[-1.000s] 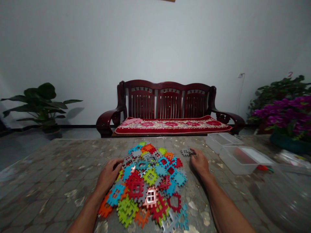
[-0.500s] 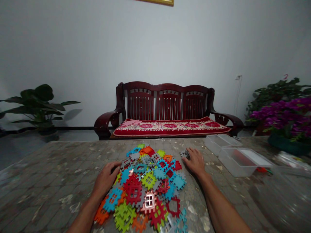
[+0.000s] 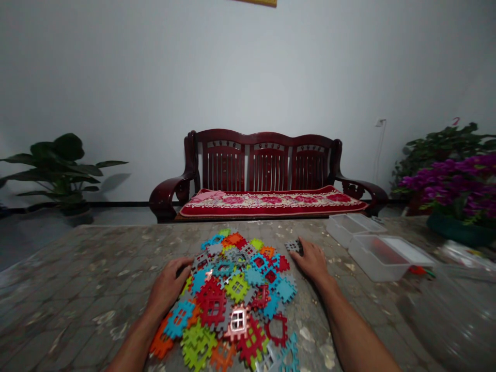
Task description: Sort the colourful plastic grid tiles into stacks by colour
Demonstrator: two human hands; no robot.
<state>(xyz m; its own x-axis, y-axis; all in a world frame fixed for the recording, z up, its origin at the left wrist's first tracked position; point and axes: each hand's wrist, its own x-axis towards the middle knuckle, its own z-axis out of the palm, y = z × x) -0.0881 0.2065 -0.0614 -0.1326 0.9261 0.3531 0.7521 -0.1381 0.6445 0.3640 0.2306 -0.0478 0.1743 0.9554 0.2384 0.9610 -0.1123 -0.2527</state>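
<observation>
A heap of toothed plastic building tiles (image 3: 213, 305) in red, blue, green, orange and grey is spread over the table, several with window cut-outs. At the heap's left edge rests my left hand (image 3: 168, 281), thumb and forefinger apart, fingertips by a grey tile (image 3: 200, 260); it grips nothing I can see. To the right of the heap, my right hand (image 3: 313, 262) has its thumb and fingers on a small grey grid-like tile (image 3: 292, 246), held at its right edge. Some of the right fingers are hidden behind the hand.
Clear plastic boxes (image 3: 380, 268) stand at the right, with a large transparent container (image 3: 453, 315) nearer me. A pot of purple flowers (image 3: 461, 186) is at the far right. Beyond the patterned table (image 3: 96, 279) is a wooden bench (image 3: 267, 165) with a red cover.
My right fingers have shifted slightly, and more of the grey tile shows to their left. My left hand has stayed in place.
</observation>
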